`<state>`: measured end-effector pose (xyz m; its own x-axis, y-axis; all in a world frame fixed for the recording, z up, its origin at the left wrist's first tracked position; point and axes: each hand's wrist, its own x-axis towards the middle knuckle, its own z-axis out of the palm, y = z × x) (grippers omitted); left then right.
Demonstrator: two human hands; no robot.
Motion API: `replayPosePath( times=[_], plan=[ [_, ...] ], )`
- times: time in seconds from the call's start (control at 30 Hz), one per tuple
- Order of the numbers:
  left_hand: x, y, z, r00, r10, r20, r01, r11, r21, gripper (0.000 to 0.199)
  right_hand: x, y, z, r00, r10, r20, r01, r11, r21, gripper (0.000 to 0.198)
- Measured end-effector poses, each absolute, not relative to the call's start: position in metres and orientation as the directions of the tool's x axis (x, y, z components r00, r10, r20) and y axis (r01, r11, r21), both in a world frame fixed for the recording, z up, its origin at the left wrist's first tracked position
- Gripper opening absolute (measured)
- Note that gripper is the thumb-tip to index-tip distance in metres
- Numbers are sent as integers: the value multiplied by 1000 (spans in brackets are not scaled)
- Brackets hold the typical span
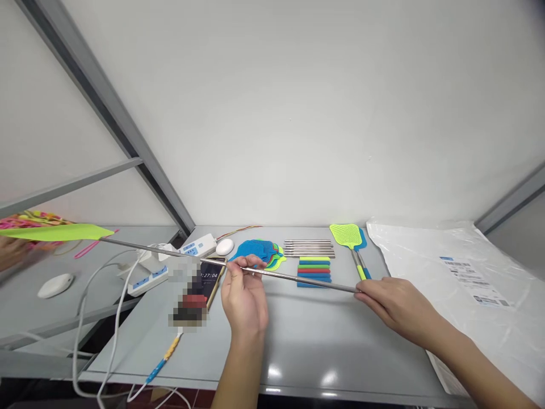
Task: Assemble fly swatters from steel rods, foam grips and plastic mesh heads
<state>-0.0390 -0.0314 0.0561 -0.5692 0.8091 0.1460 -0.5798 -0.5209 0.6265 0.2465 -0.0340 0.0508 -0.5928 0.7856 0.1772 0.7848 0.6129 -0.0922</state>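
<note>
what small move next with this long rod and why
I'd probably ease the right hand toward the left hand to collapse the metal rod: both hands grip it, it's extended long from its lime head, and the lime swatter on the table has a shorter shaft.
</note>
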Motion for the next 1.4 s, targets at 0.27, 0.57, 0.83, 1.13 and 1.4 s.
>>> replayPosePath(
  times=[0.27,0.57,0.83,1.13,1.4],
  plan=[
    [1,-31,27,-385,922,44,-609,-289,739,34,238,-19,40,-587,765,266,785,618,-46,27],
    [20,-43,25,-331,940,84,-596,-278,753,31,201,-17,44,-631,700,333,738,675,-19,30],
    [6,-29,31,-432,898,83,-589,-351,728,31,216,-13,37,-568,733,376,780,624,-38,27],
    [26,-28,33,-315,946,80,-589,-261,765,37,210,-15,32,-537,732,420,787,613,-63,24],
    [16,-32,35,-389,917,95,-589,-326,739,32,217,-16,31,-574,721,389,772,635,-38,28]
  ],
)
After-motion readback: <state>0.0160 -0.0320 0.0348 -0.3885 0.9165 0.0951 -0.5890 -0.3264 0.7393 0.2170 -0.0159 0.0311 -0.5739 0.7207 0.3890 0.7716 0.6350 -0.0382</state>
